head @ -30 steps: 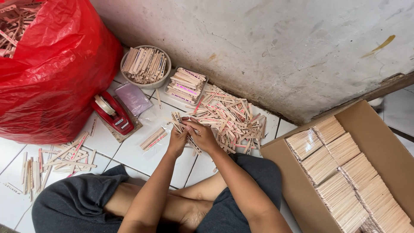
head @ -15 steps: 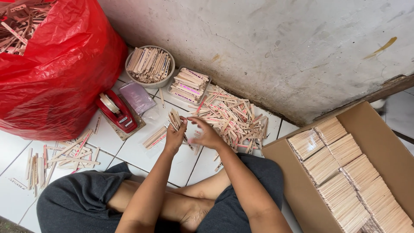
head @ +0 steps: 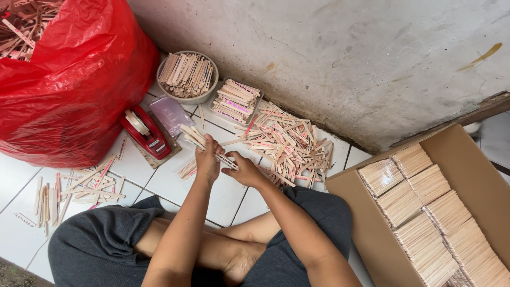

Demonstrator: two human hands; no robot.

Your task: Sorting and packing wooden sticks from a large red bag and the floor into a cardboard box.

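While we sit cross-legged on the white tiled floor (head: 159, 186), our left hand (head: 206, 159) is closed around a bundle of wooden sticks (head: 195, 137) whose ends fan out to the far left above the knuckles. Our right hand (head: 243, 170) lies just beside it, its fingers pinched on a few sticks (head: 227, 161) that reach across to the left hand. Just beyond the hands a loose heap of sticks (head: 287, 143) spreads over the tiles toward the wall. Farther off stand a small tray of stacked sticks (head: 235, 101) and a round bowl of sticks (head: 187, 76). To the left sit a red tape dispenser (head: 144, 131) and a big red plastic bag (head: 74, 79), with scattered sticks (head: 79, 186) near it. On the right an open cardboard box (head: 451, 159) holds wrapped stick bundles in rows.
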